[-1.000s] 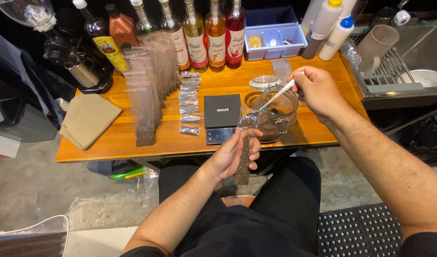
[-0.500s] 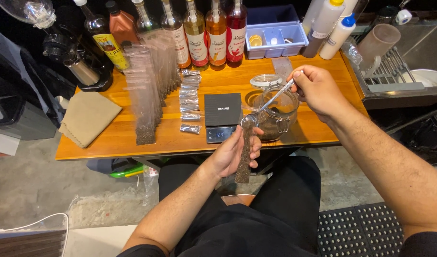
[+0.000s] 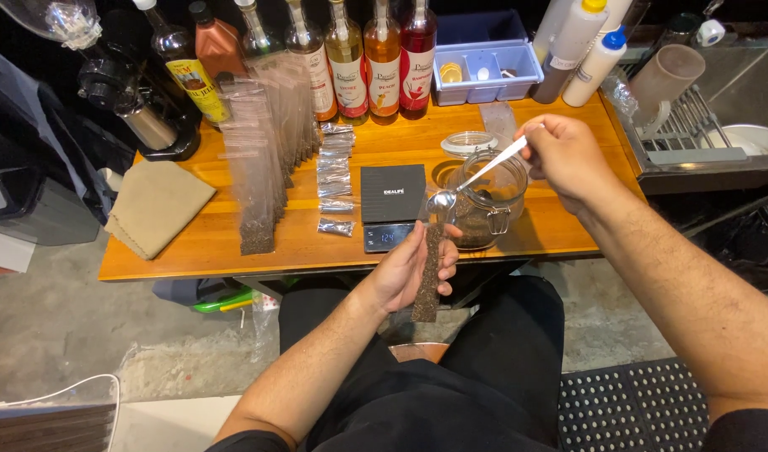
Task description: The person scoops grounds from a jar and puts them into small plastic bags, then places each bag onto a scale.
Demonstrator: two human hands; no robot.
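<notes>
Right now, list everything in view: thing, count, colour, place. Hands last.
table: one, orange wood, centre.
scale: one, black, table front.
jar: one, clear glass, right of scale, dark grains inside.
lid: one, clear, behind jar.
syrup bottles: a row, yellow to red, table back.
squeeze bottles: several, white, back right.
bin: one, blue, back.
filled bags: a row, clear, left of scale.
small packets: several, silver, beside scale.
cloth: one, tan, table left.
grinder: one, black, back left.
rack: one, grey, right.
left hand: holds narrow bag of dark grains.
right hand: holds spoon over bag mouth.
</notes>
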